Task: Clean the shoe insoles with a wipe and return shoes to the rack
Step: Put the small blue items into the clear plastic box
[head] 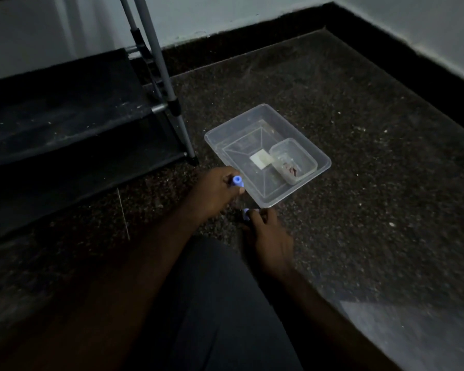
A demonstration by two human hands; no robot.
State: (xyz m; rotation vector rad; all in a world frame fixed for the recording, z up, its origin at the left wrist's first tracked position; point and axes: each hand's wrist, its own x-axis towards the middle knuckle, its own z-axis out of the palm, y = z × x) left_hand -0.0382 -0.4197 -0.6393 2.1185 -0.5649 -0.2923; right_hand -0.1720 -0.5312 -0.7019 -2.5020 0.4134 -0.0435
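Note:
My left hand (219, 192) grips a small object with a round blue end (237, 180), close to the near left edge of a clear plastic tray (320, 156) on the floor. My right hand (269, 234), just below the tray's near corner, pinches another small blue piece (245, 213); the dim light hides what either piece is. Inside the tray lie a white folded wipe (261, 158) and a small clear container (294, 160) with something dark in it. The shoe rack (73, 103) with dark fabric shelves stands at the left. I see no shoes.
The rack's grey metal leg (181, 124) reaches the floor just left of the tray. Dark speckled floor (373, 183) stretches right to a black skirting and pale wall. My dark-clothed knee (214, 303) fills the lower middle.

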